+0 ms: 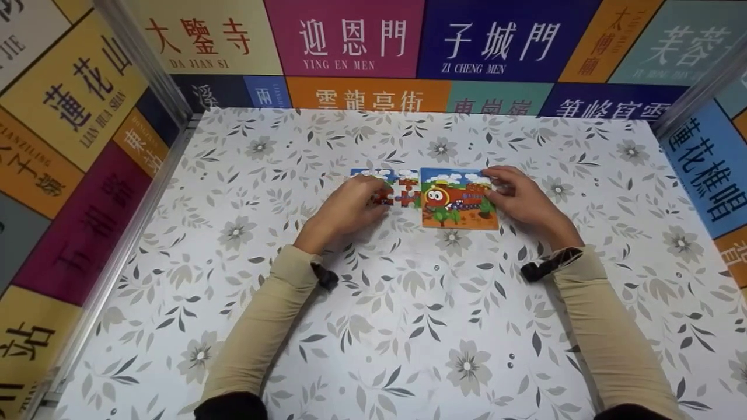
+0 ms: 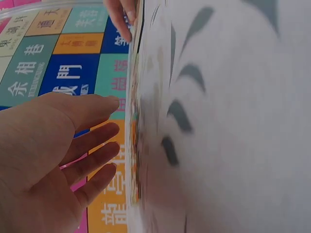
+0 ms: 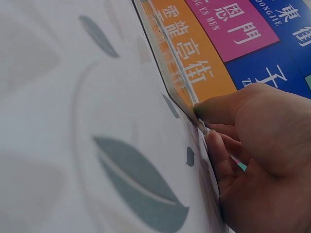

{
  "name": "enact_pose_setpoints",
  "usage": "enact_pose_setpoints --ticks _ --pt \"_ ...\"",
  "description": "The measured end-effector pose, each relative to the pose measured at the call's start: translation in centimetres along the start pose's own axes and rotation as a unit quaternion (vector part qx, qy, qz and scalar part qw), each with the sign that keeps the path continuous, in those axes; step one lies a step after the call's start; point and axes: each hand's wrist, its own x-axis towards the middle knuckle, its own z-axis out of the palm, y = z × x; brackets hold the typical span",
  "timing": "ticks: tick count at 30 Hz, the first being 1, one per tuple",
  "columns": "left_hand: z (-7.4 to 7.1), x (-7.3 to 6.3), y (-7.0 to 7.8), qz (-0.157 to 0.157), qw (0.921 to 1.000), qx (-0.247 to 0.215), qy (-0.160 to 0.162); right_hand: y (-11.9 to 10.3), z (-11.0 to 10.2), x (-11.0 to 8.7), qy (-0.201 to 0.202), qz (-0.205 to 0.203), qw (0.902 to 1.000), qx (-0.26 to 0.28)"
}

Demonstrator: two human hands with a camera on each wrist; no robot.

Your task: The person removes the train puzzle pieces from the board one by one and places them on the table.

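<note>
A square picture board [image 1: 460,198] shows a red cartoon train with a round face under a blue sky. My right hand [image 1: 520,197] pinches its right edge. In the right wrist view, thumb and fingers [image 3: 219,158] meet at the board's corner, close over the table. Left of the board lie jigsaw pieces [image 1: 407,191] with matching sky and red train parts, some joined, with white gaps between them. My left hand [image 1: 349,205] rests over their left part and hides some. Its fingers [image 2: 95,158] are spread and loosely bent in the left wrist view, fingertips at the pieces.
The table [image 1: 408,326] has a white cover with grey flowers and leaves. Colourful panels [image 1: 350,41] with Chinese lettering stand along the back and both sides. A small black strap device [image 1: 325,276] sits at each wrist.
</note>
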Motion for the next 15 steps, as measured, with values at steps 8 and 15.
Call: enact_pose_setpoints --ticks 8,15 --pt "1.9 1.3 1.8 0.039 0.9992 -0.012 -0.003 0.1 0.0 0.1 0.005 0.025 0.9997 -0.003" --pt "3.2 2.6 3.7 0.044 0.9987 -0.005 -0.027 0.0 0.1 0.1 0.005 0.028 0.9996 -0.004"
